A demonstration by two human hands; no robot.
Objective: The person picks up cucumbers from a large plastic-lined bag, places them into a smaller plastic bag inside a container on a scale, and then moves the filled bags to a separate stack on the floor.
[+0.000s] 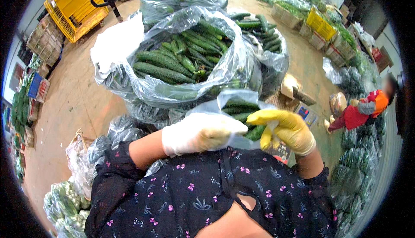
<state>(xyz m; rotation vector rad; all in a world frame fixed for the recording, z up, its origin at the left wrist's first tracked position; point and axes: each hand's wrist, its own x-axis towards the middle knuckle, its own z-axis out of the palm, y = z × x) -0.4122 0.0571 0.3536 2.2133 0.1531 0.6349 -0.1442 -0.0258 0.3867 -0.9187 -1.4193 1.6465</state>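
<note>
A small clear plastic bag [227,97] with several dark green cucumbers [240,105] in it is right in front of my chest. My left hand [201,133], in a white glove, is closed at the bag's left side, its fingertips pressed together by the cucumbers. On the other side my right hand [287,130], in a yellow glove, pinches the bag's film between thumb and fingers. Just beyond stands a big open plastic-lined sack [173,91] heaped with loose cucumbers [162,65]. The glove hides part of the left hand's grip.
Another bag of cucumbers [270,43] stands right of the big sack, near a cardboard box [290,84]. A yellow cage cart [78,11] is far left. At right, a person in an orange vest [379,103] is beside rows of bagged vegetables [361,160]. Bagged produce [67,207] lies lower left.
</note>
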